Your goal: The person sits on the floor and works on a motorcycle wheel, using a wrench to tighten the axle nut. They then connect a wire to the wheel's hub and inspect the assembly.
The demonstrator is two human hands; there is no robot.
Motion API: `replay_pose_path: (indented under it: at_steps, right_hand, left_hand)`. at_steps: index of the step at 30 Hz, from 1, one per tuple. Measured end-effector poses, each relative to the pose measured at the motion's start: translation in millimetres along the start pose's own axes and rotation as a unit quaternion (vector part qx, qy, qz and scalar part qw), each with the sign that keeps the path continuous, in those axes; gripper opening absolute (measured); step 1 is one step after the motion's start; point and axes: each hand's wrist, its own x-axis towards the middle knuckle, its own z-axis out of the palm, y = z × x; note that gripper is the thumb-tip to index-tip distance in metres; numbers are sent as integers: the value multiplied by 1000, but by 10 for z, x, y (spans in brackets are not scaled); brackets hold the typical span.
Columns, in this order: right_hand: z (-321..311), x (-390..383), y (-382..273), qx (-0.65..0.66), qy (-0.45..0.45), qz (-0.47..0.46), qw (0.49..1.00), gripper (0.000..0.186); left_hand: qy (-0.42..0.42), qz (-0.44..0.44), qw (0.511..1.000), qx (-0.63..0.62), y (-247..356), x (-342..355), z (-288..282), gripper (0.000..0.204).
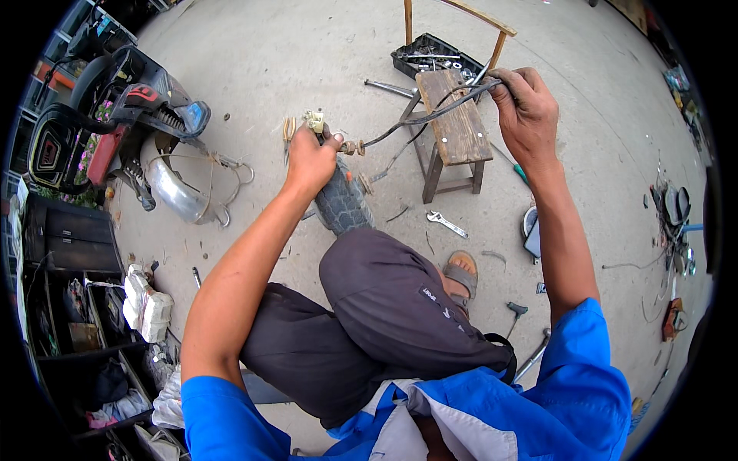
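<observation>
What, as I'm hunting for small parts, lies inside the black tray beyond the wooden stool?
The black tray holds jumbled metal tools and small shiny metal pieces. The wooden stool covers part of its near side, and anything beneath the top layer is hidden.

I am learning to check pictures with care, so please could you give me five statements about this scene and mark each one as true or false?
1. The right hand pinches a black cable. True.
2. The wooden stool lies on its side. False: it stands upright on its legs.
3. An adjustable wrench lies on the floor. True.
4. The left hand is spread flat on the stool. False: it is raised to the left of the stool, closed at some brownish fittings.
5. The black toolbox beyond the stool holds metal pieces. True.
</observation>
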Motion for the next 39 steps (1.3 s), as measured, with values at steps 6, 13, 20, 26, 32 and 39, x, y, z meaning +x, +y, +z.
replay_pose_path:
  at_steps: [6,13,20,26,32,39]
  right_hand:
    - [168,174,-129,90,3,-76,993,17]
    - [305,251,-130,72,-52,-48,995,25]
    - [493,450,-86,2,-134,83,988,62]
    - [768,682,-107,-5,-156,133,979,65]
    - [1023,779,-102,-9,-196,150,969,65]
    - [1263,807,-225,48,-244,132,959,58]
  left_hand:
    - [-10,-7,1000,-10,-10,7,-16,24]
    - [-13,-23,999,-19,22,3,-26,23]
    - [13,-7,999,-34,35,-17,-1,27]
    - [15,18,999,-36,-9,-30,-16,33]
    - [0,32,999,-16,45,-64,-55,34]
    - [17,62,997,52,-141,-75,-115,28]
